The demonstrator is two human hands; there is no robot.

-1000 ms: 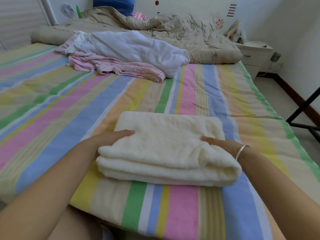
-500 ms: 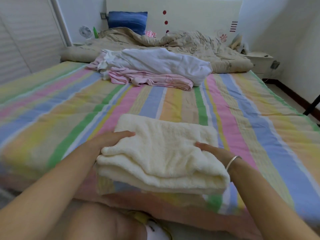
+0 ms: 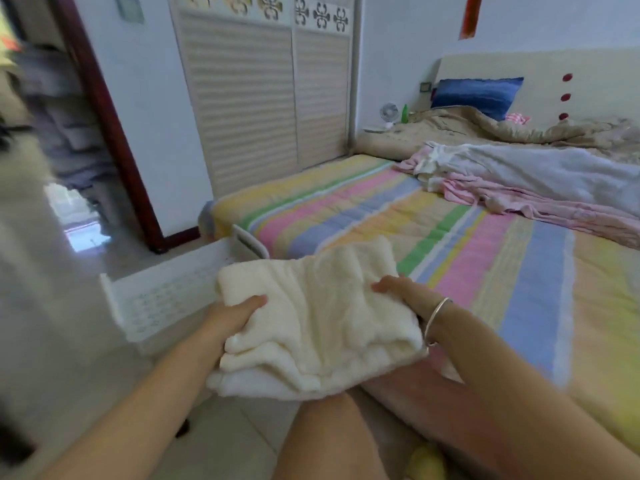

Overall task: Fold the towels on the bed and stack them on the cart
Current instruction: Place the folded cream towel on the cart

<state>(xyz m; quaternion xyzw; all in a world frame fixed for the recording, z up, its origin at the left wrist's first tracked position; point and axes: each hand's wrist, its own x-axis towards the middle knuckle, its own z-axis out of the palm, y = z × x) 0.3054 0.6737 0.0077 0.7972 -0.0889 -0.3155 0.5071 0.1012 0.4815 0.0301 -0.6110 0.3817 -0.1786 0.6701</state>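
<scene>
Cream and fluffy: one folded towel (image 3: 318,320) held above the striped bed (image 3: 519,271) edge, left hand (image 3: 230,318) and right hand (image 3: 407,296) each gripping an end. One white perforated cart (image 3: 166,299) alongside.

Towel (image 3: 318,317) between cart (image 3: 162,299) left, bed (image 3: 381,216) right; cloth pile (image 3: 519,181) on bed behind.

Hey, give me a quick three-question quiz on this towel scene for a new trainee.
1. True or false: the left hand and the right hand both hold the folded cream towel.
2. The white cart is: A) left of the towel, B) right of it, C) out of view.
3. Fill in: a silver ___ circles the right wrist.
Key: 1 true; 2 A; 3 bracelet.
</scene>
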